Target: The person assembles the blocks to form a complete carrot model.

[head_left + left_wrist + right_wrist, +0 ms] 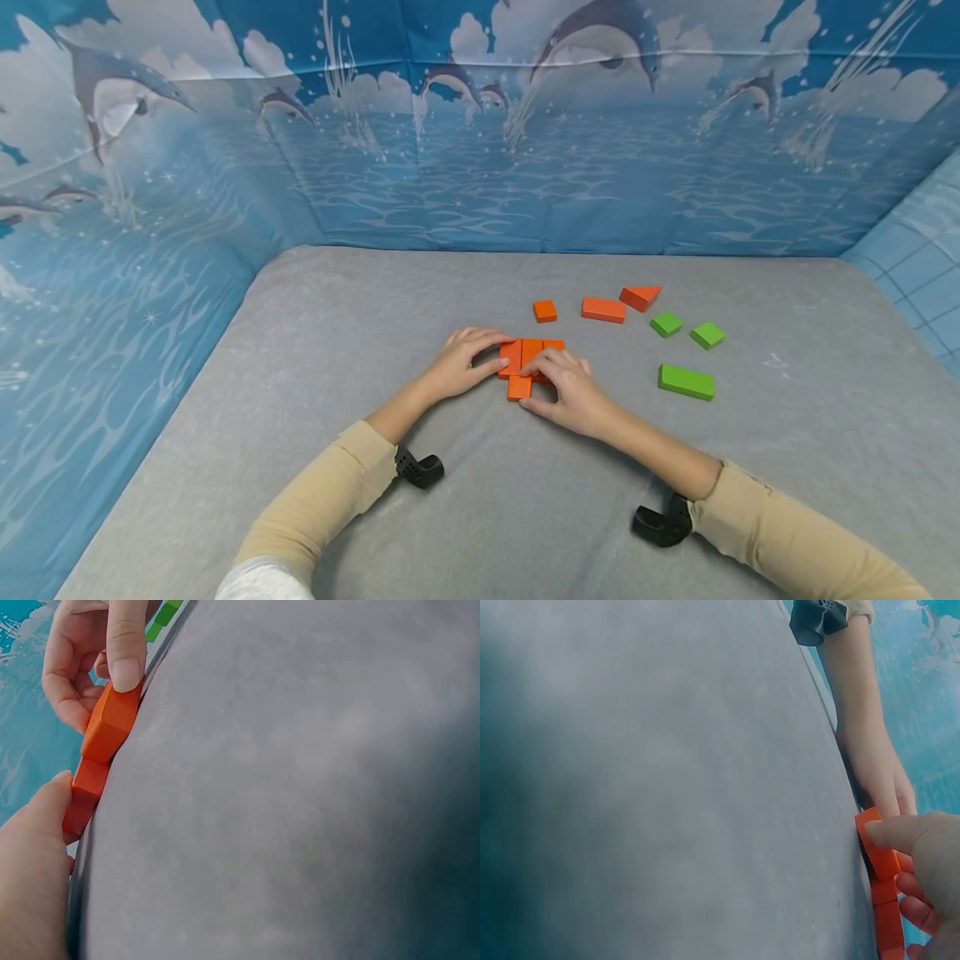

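Several flat orange blocks (532, 350) lie side by side on the grey cloth in the head view. My left hand (461, 362) grips the leftmost of them, a red-orange block (510, 357), with thumb and index finger at its left side and far edge. On the near side sits a small orange square block (519, 388), against the row. My right hand (573, 392) pinches this square block, its thumb at the near face, and partly covers the row's right end. In the left wrist view the right thumb presses on the square block (109, 727).
Beyond the row lie another orange square block (545, 311), an orange rectangular block (603, 309) and an orange triangular block (641, 297). To the right are two green square blocks (666, 324) and a long green block (686, 382). A dolphin-print curtain (480, 183) borders the cloth-covered surface.
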Demonstrator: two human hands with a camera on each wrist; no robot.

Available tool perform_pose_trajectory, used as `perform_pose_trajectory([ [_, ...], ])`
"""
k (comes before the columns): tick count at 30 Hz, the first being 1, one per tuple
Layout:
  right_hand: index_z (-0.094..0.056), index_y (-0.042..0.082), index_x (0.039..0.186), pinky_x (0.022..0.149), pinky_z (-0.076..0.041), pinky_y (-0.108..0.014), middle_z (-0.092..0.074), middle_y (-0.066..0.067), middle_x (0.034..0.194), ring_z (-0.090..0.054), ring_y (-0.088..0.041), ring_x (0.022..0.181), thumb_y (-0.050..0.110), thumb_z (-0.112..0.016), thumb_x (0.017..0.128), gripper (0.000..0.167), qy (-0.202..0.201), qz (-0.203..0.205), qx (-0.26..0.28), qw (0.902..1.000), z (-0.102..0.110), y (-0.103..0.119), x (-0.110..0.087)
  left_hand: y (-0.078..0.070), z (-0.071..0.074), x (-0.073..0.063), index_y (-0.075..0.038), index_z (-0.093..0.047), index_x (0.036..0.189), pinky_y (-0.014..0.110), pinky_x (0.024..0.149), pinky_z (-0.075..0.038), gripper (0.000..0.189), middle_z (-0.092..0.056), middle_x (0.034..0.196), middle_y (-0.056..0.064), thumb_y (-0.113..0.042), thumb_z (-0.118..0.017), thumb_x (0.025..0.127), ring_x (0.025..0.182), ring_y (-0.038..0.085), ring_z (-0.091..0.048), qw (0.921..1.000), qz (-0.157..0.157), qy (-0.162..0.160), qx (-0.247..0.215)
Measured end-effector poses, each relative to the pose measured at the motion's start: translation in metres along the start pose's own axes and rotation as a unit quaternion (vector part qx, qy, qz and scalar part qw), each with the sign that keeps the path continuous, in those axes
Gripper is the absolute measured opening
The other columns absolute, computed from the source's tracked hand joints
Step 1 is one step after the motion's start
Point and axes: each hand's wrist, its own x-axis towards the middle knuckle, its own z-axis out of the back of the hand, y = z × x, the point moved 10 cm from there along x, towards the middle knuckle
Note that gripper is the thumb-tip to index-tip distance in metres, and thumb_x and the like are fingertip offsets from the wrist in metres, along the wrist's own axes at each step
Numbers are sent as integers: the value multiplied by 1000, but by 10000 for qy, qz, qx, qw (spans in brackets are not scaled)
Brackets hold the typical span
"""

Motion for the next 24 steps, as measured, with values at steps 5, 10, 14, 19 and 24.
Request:
perform_pose_trajectory([
  [5, -60, 12, 94, 74, -28, -36, -54, 0, 95, -47, -19, 93, 21, -77, 74, 28, -33, -24, -35, 10000, -1, -1, 0, 0, 0, 0, -19, -54, 128, 43, 106, -21, 38, -52, 131, 2, -31, -55, 92, 123, 19, -40, 10000, -4, -6, 8],
  [10, -59, 13, 91, 72, -27, -35, -53, 0, 93, -46, -19, 92, 20, -77, 73, 26, -77, -20, -78, 9999, 0, 0, 0, -1, 0, 0, -19, -54, 128, 43, 106, -21, 38, -52, 131, 2, -32, -55, 92, 123, 19, -40, 10000, 1, -6, 22],
  [14, -58, 13, 90, 72, -28, -35, -53, 0, 95, -46, -19, 91, 20, -76, 74, 26, -70, -62, -160, 9998, -1, 0, 0, -1, 1, 0, -19, -55, 128, 42, 106, -21, 38, -52, 130, 2, -32, -55, 91, 122, 19, -40, 10000, 4, -17, 51],
  [19, -59, 12, 91, 72, -28, -36, -54, 0, 94, -47, -19, 91, 21, -77, 73, 27, -102, -42, -44, 9999, 1, 0, 1, 0, 1, 0, -18, -55, 127, 43, 106, -21, 38, -52, 130, 2, -32, -56, 91, 122, 19, -41, 10000, -2, -31, 66],
  [24, -60, 6, 95, 72, -27, -37, -57, -6, 92, -50, -21, 86, 18, -76, 74, 29, -493, -67, 478, 9976, 21, -9, 11, 0, 0, 0, -19, -55, 127, 42, 106, -21, 39, -52, 130, 1, -32, -56, 91, 123, 18, -40, 10000, -51, -28, 70],
])
